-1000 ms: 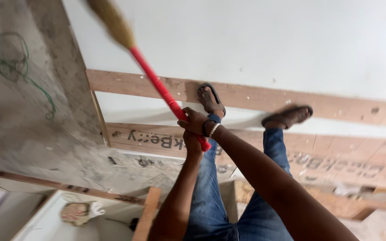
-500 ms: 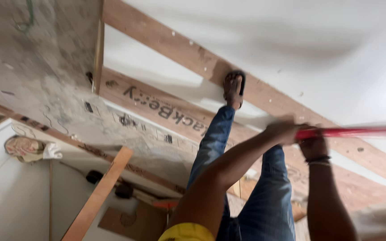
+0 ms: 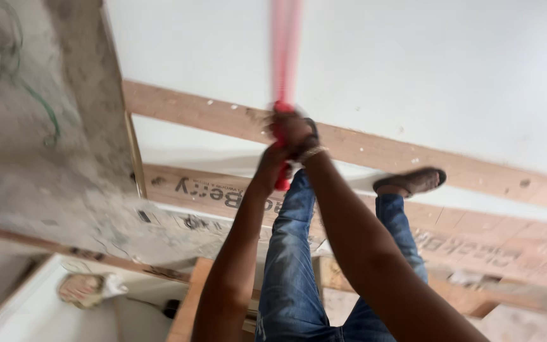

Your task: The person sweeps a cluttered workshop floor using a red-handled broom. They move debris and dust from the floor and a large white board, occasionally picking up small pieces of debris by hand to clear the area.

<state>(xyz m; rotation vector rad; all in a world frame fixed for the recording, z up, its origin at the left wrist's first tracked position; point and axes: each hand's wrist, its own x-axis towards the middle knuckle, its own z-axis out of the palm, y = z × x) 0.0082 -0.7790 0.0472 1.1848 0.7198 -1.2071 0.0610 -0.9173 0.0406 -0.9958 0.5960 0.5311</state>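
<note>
Both my hands grip a red broom handle (image 3: 284,57) that points away from me and is blurred by motion. My right hand (image 3: 295,128), with a bracelet at the wrist, sits higher on the handle. Just below it my left hand (image 3: 272,157) closes on the same handle, whose lower end sticks out under my fists. The broom head is out of view. My legs in blue jeans (image 3: 289,253) stand below, with one sandalled foot (image 3: 411,181) on a wooden beam (image 3: 178,107); the other foot is mostly hidden behind my hands.
White board (image 3: 413,69) lies beyond the beam. A rough concrete slab (image 3: 39,139) fills the left. A printed wooden strip (image 3: 210,190) runs under my legs, a plank (image 3: 188,304) juts up at the bottom, and a crumpled rag (image 3: 83,288) lies lower left.
The red handle swung from pointing right to pointing straight away from me. My hands came together at the centre, and the view shifted back to the right.
</note>
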